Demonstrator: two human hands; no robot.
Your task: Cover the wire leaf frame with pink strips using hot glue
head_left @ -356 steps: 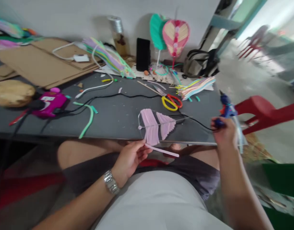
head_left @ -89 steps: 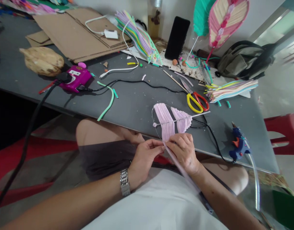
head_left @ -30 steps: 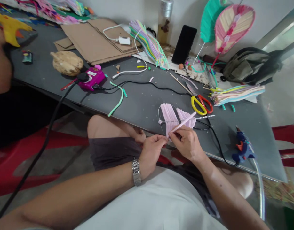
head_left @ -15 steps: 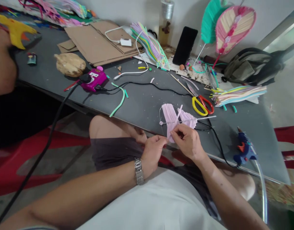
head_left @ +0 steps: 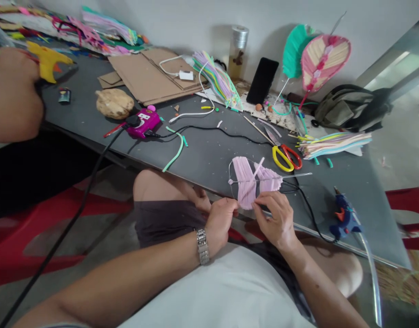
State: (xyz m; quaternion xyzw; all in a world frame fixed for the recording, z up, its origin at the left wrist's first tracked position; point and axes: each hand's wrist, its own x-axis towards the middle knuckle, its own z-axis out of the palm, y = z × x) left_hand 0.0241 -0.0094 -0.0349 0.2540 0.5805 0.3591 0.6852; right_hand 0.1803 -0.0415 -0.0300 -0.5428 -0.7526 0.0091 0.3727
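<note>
Upper L of frame: co-worker's hand by yellow glue gun. L of ctr: magenta power box on grey table. Lower ctr: my L hand, thumb + fingers pinched on bottom edge of lilac leaf, just R of ctr. My R hand: fingertips close tog. at same edge, can't tell if gripping. Lower R: blue glue gun.
</note>
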